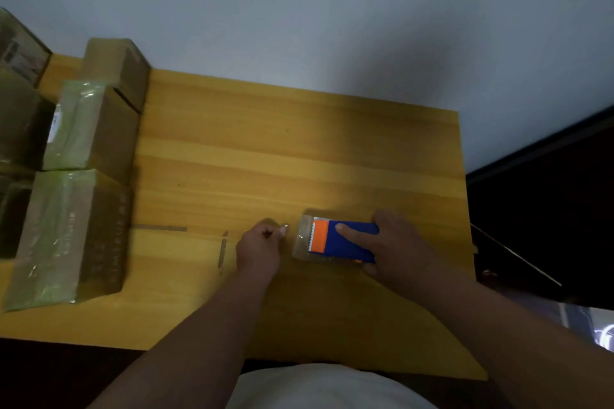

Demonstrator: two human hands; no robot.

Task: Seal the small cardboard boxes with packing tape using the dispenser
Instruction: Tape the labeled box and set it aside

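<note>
Boxes of brown cardboard stand stacked along the left edge of the yellow wooden worktop (299,149), all seen from the head camera. The nearest box (69,236) is wrapped lengthwise in glossy clear tape, and faint rows of printed characters run down its right side, too blurred to read. Behind it a second taped box (89,129) carries a small white label on its left face; the print on that label cannot be made out. A third, plain box (116,66) sits farther back, touching the second, and more boxes (20,103) crowd the far left, one with a smeared dark label near the top.

Toward the front right of the worktop lies the tape dispenser (339,241), blue-bodied with an orange plate and a toothed cutting edge facing left; no brand mark shows on it. The right hand (392,242) grips the dispenser from the right, index finger stretched along its blue top and the thumb hidden beneath. A short length of clear tape (300,236) juts out past the cutter, resting on the wood.

The left hand (262,246) is just beside that tape end, fingers curled with thumb and forefinger pinched together near the tape's edge; whether they actually hold the tape cannot be told. Two thin strips of old tape (222,249) cling to the wood left of this hand.
</note>
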